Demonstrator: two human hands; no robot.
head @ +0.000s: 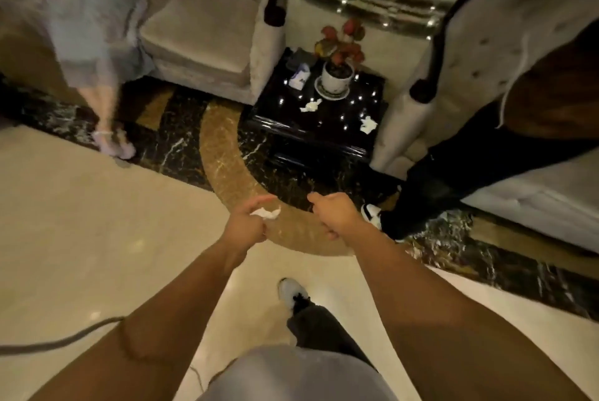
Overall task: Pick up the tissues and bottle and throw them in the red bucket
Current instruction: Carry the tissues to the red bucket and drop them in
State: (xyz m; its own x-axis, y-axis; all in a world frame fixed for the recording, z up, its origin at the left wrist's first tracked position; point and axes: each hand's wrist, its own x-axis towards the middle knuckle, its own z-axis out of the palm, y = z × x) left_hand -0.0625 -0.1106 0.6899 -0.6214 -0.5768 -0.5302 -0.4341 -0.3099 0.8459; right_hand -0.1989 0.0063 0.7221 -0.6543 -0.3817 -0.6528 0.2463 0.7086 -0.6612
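My left hand [249, 222] is closed around a crumpled white tissue [266, 213], held out over the floor in front of me. Beside it, my right hand [334, 214] holds nothing, its index finger stretched forward and the other fingers loosely curled. Two more crumpled tissues lie on the glossy black side table [291, 128]: one tissue [310, 105] near its middle, the other tissue [369, 124] near its right edge. No bottle and no red bucket show in this view.
A potted red plant [338, 73] and a small white-blue box [299, 78] stand on the table. Beige armchairs [201, 44] flank it. A person in dark trousers [453, 170] sits at right, a shoe near my right hand. Another person [94, 54] walks at left. A cable [64, 337] crosses the floor.
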